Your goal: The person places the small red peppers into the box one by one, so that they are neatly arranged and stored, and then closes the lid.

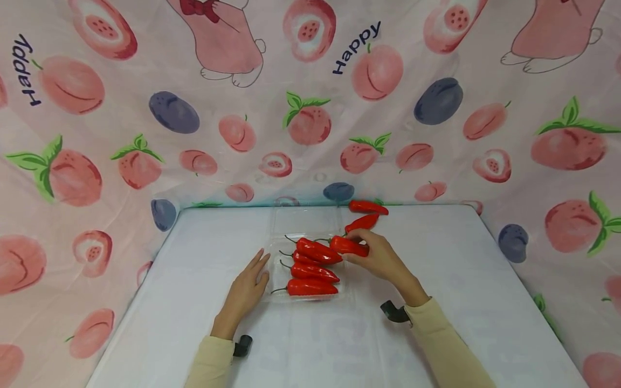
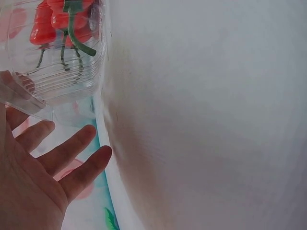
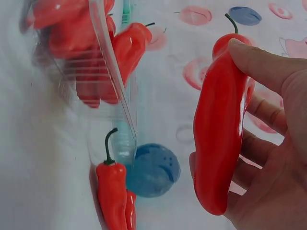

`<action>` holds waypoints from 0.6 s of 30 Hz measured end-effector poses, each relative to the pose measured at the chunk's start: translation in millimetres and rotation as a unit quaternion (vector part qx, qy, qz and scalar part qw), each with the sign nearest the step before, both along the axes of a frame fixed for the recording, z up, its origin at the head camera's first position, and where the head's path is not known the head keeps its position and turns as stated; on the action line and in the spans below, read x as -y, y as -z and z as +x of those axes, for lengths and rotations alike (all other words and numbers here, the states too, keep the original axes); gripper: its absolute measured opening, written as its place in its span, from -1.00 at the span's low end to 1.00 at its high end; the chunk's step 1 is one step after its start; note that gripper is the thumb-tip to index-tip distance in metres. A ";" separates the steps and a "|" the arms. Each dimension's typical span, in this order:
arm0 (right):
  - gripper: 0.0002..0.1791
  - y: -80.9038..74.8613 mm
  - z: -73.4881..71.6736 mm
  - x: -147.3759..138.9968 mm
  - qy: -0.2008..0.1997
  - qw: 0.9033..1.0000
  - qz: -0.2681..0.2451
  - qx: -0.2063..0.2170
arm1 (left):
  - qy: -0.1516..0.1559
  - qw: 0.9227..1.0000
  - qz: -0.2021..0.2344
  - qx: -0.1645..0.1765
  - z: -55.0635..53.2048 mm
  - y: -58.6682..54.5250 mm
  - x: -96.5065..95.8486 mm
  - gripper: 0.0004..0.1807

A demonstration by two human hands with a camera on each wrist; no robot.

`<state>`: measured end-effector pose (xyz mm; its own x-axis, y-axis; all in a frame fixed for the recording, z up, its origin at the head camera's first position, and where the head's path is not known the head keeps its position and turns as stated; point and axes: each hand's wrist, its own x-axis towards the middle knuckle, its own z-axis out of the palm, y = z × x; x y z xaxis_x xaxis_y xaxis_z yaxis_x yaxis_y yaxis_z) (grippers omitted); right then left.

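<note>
In the head view several red chili peppers [image 1: 312, 287] lie side by side in a clear plastic box [image 1: 277, 295], stems to the left. My right hand [image 1: 378, 256] holds another red chili pepper [image 1: 346, 246] over the box's right rim. The right wrist view shows this pepper [image 3: 220, 124] gripped between thumb and fingers, stem up. At the box's left side is my left hand [image 1: 247, 288], its fingers spread and relaxed by the wall. In the left wrist view the left hand [image 2: 53, 172] holds nothing, fingertips close to the clear box [image 2: 72, 91].
Two loose red chili peppers, one nearer [image 1: 362, 222] and one at the back edge [image 1: 368, 207], lie beyond the right hand. The box's clear lid [image 1: 305, 220] lies folded back behind it. A fruit-print cloth [image 1: 310, 75] hangs behind the white table [image 1: 194, 253].
</note>
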<state>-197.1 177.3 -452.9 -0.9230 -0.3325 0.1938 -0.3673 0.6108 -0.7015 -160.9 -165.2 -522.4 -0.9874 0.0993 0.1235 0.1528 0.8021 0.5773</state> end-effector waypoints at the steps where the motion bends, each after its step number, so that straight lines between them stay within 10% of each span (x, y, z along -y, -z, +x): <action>1: -0.47 0.8 -0.4 1.4 -0.002 1.000 -0.002 -0.002 | 0.000 1.000 0.001 0.000 -0.2 0.0 0.2 -0.47; 18: -0.51 18.3 -0.7 25.6 -0.018 0.999 -0.026 0.007 | -0.006 1.000 -0.004 -0.003 0.1 0.0 -1.6 -0.47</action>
